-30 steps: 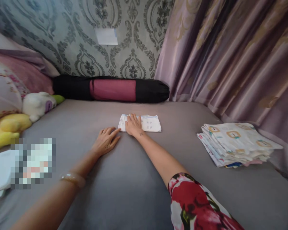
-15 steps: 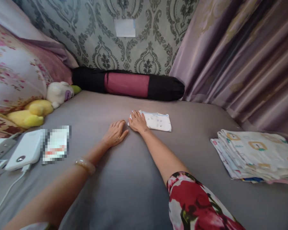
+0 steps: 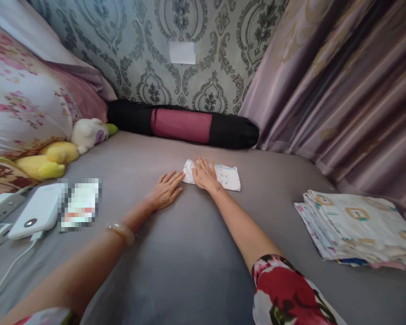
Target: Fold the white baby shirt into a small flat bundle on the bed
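Note:
A small white folded cloth with tiny printed figures and a pale blue edge lies flat on the grey sheet. My right hand rests on it with fingers spread, pressing on its left half and hiding part of it. Beside the cloth's left end, my left hand lies flat on the sheet. Its fingers are stretched out, with the tips at the cloth's near left corner. Neither hand grips anything.
Folded printed cloths are stacked at the right. A long black and maroon bag lies along the wall. At left are a white power bank with a cable, a power strip, a pixelated packet and plush toys.
My right hand has slid rightward across the cloth, uncovering its left end. My left hand's fingers have straightened and moved slightly toward the cloth. The camera view has shifted a little.

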`<state>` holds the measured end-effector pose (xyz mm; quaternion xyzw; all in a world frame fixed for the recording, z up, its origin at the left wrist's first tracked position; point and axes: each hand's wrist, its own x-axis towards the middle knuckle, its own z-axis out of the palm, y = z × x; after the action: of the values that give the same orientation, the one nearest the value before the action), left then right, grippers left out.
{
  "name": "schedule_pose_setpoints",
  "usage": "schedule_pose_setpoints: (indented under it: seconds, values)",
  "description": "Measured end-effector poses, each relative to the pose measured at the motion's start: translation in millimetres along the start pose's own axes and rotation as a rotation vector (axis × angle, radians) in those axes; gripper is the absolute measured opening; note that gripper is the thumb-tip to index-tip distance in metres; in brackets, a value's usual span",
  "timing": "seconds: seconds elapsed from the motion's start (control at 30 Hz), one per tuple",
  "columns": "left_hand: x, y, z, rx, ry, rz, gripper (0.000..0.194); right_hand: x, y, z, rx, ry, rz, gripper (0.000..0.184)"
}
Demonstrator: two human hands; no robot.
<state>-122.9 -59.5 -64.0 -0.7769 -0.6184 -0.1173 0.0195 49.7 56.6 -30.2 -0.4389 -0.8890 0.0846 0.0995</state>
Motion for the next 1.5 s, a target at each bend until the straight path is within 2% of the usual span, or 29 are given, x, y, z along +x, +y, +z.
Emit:
schedule_pose_setpoints:
  seconds: [0.13,0.3,0.5,0.63,0.77,0.93,1.03,1.13,1.2,1.37,1.5]
  values:
    - [1,-3,2.6,0.015,-0.039,0.041,0.058,-12,13,10,-0.042,0.001,0.005,0.053]
    - [0,-10,10.5,0.042,-0.011,0.059,0.058,-13,13,21,-0.043,0.042,0.019,0.052]
    - [1,-12,11.1,0.075,-0.045,0.062,0.059,-15,22,7,0.071,0.003,0.011,0.053]
    - [1,-11,10.1,0.074,-0.055,0.058,0.059,-28,41,-4,0.057,0.082,0.098,0.053]
    - [2,-11,10.8,0.08,-0.041,0.069,0.06,-41,58,-1,0.029,0.079,0.166,0.054]
    - [3,-11,11.2,0.095,-0.057,0.068,0.061,-46,61,7,0.008,0.106,0.183,0.053]
    - [3,-12,11.1,0.079,-0.079,0.065,0.061,-44,61,6,0.023,0.075,0.187,0.053]
    - [4,-11,7.7,0.063,-0.076,0.073,0.061,-41,66,-1,0.075,-0.011,0.183,0.055]
    - [10,-6,2.2,0.066,-0.042,0.087,0.06,-40,72,-6,0.093,-0.043,0.18,0.057]
    - [45,21,-8.9,0.082,0.062,0.084,0.055,-44,91,-11,-0.007,0.046,0.199,0.058]
    - [80,40,1.7,0.035,-0.001,0.087,0.056,-49,103,-5,-0.051,0.032,0.201,0.061]
